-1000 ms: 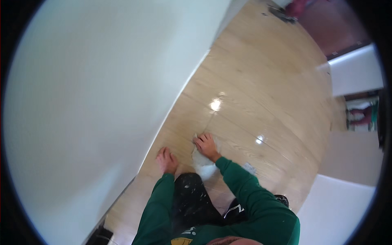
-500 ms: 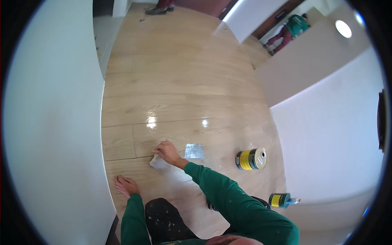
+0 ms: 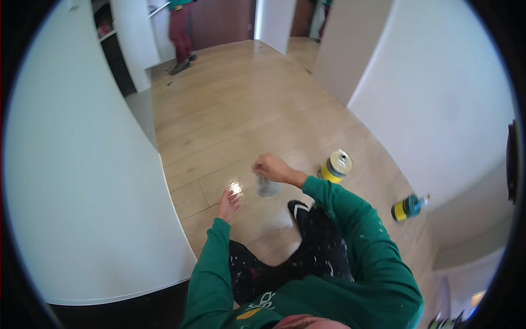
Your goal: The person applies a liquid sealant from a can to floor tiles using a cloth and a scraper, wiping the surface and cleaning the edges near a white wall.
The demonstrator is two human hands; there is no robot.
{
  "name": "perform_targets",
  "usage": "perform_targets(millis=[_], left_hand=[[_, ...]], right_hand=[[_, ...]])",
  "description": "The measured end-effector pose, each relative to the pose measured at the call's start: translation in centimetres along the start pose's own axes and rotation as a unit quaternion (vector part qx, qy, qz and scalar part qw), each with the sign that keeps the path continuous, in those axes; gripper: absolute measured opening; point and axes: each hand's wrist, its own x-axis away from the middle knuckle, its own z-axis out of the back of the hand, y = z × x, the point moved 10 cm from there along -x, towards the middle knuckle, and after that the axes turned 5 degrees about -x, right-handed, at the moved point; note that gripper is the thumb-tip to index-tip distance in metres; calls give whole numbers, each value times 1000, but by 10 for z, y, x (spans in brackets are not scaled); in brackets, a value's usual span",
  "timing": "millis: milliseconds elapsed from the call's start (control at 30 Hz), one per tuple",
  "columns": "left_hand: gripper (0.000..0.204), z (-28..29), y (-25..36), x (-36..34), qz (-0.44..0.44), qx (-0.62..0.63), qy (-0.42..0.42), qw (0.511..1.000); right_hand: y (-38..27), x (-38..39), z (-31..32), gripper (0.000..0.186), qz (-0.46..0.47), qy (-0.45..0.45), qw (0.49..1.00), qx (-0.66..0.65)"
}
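Observation:
A greyish, crumpled rag [image 3: 268, 187] hangs from the pinched fingers of my right hand [image 3: 272, 168], over the wood-look floor [image 3: 241, 118]. To its left, my left hand [image 3: 228, 206] is raised with nothing in it, fingers apart, near a bright reflection on the boards. The silvery square sheet seen earlier on the floor does not show now; I cannot tell whether the rag and arm hide it. Just beyond my right forearm stands a yellow and dark metal can [image 3: 332, 168] with a pale lid.
A smaller yellow and green can [image 3: 405, 208], with something bluish sticking out, stands by the right wall [image 3: 433, 104]. A white curved panel [image 3: 104, 175] borders the left. At the far end another person [image 3: 179, 35] in dark red trousers stands near a brown door [image 3: 222, 24].
My right hand has lifted the rag off the floor. My left hand has left the boards and moved rightward. The view has shifted, showing more of my legs and the far person.

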Motion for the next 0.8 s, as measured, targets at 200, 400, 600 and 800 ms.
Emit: perform_targets(millis=[200, 400, 600, 800], left_hand=[[71, -123, 35, 67, -39, 189, -251, 948], [72, -79, -23, 61, -102, 35, -154, 982], [71, -44, -43, 55, 15, 447, -269, 853], [66, -67, -106, 71, 78, 396, -14, 915]], right_hand=[[-88, 13, -77, 23, 96, -19, 995, 4], [-145, 50, -92, 39, 113, -67, 991, -13], [-146, 88, 32, 40, 78, 52, 993, -77], [-60, 134, 117, 37, -60, 91, 984, -140]])
